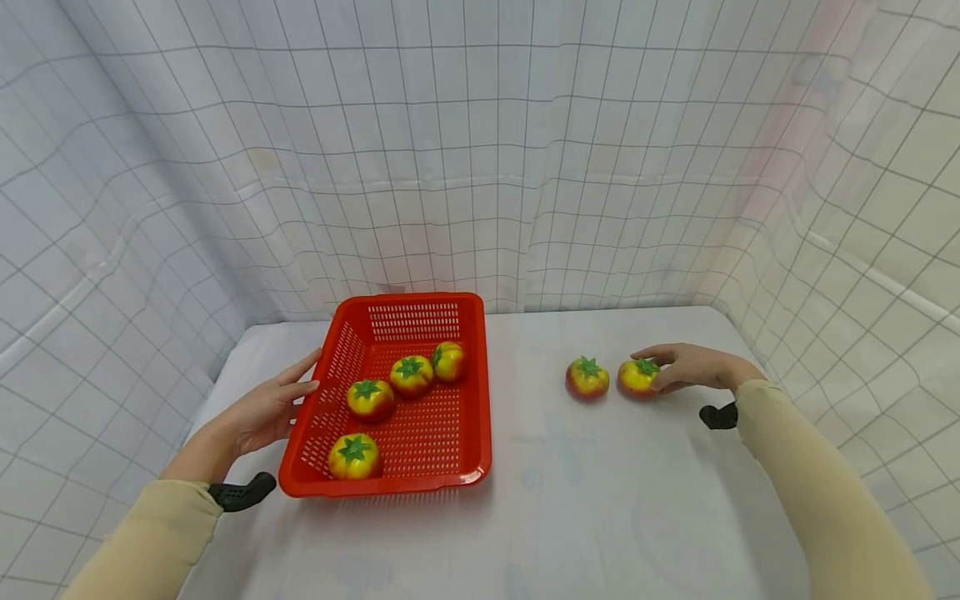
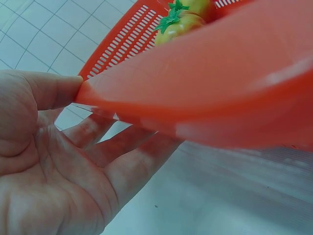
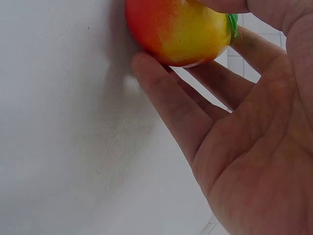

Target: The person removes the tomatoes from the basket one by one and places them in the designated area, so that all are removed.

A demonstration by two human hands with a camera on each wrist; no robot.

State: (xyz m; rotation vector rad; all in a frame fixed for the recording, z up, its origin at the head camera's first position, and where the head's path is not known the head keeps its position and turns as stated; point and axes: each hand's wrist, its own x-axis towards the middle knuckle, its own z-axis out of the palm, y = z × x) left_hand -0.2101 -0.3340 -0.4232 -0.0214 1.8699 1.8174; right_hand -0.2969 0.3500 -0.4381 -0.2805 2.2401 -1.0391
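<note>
My left hand [image 1: 258, 414] holds the left side of a red plastic basket [image 1: 487, 400]. In the left wrist view the thumb presses the rim while the other fingers reach under its outer side. Several red-and-yellow tomatoes with green star-shaped tops lie inside, among them a front one [image 1: 355, 458] and one by the right wall [image 1: 450, 362]. Off to the right, my right hand [image 1: 697, 367] grips a similar tomato [image 3: 181, 34], thumb on one side and fingers round the other. Just left of it another tomato [image 1: 587, 379] sits on the white table.
The white-covered table [image 1: 585, 508] runs back to a hanging white sheet with a grid pattern [image 1: 510, 167], which also encloses both sides. A black strap piece [image 1: 243, 492] sticks out from the left wrist, and another [image 1: 718, 417] from the right.
</note>
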